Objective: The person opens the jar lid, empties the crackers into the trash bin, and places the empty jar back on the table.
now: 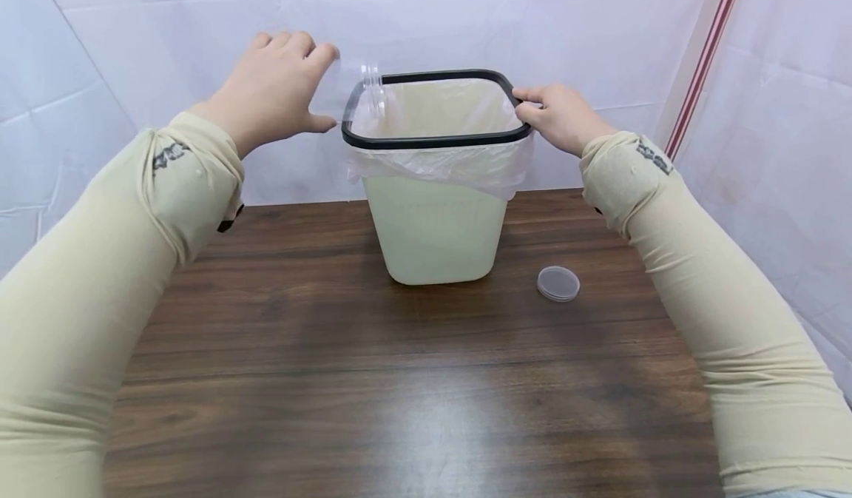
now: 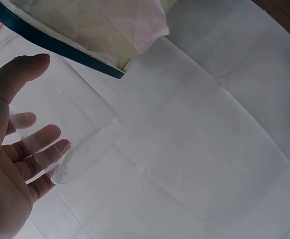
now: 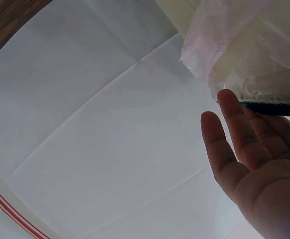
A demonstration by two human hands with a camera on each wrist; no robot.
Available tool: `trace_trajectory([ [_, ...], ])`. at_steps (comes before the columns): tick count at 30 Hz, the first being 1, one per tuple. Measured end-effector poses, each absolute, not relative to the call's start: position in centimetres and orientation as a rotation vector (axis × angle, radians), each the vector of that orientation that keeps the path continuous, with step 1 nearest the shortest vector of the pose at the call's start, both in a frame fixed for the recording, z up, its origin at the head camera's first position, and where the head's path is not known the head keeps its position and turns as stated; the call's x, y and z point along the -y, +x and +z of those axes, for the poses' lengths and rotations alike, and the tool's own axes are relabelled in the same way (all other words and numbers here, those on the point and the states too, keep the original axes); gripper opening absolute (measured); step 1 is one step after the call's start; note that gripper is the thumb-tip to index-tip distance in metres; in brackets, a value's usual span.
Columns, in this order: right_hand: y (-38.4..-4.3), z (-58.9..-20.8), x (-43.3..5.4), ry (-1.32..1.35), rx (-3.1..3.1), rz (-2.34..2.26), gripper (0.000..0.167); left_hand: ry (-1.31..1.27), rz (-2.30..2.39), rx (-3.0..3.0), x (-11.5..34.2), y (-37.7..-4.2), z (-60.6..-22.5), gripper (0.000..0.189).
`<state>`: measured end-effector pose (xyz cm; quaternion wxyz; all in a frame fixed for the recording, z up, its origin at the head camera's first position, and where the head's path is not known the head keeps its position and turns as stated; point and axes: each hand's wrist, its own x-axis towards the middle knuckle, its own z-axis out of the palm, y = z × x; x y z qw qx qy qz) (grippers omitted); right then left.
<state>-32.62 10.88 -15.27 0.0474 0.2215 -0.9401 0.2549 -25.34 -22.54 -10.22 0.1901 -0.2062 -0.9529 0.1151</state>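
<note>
My left hand (image 1: 279, 87) holds a clear plastic jar (image 2: 87, 117) between thumb and fingers. The jar lies on its side in the air, its threaded mouth over the left rim of a pale green trash can (image 1: 435, 224). Its body is so transparent that the fingers show through it, and no contents can be made out. At the can's right side, my right hand (image 1: 559, 117) holds the black rim (image 1: 439, 142), with several fingers reaching below it in the right wrist view. A thin translucent bag (image 1: 459, 169) lines the can and folds over its edge.
A round clear lid (image 1: 558, 283) lies flat on the dark wooden table (image 1: 299, 379), right of the can. White sheeting (image 1: 200, 46) hangs behind the table, with a red-striped strip (image 1: 705, 61) at the right.
</note>
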Motion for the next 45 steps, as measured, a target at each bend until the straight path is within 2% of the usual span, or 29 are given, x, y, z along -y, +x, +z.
trace_trajectory([
  [16,-32.9,-15.5,-11.5,0.700,2.837,0.855,0.053,-0.403,-0.034,2.768,23.9,-25.6,-11.6,0.077],
  [28,-32.9,-15.6,-12.5,0.711,2.853,0.977,0.052,-0.385,-0.112,2.772,24.1,-25.5,-12.2,0.077],
  [45,-32.8,-15.5,-12.3,0.697,2.855,0.896,0.053,-0.339,-0.264,2.761,24.9,-25.4,-13.6,0.079],
])
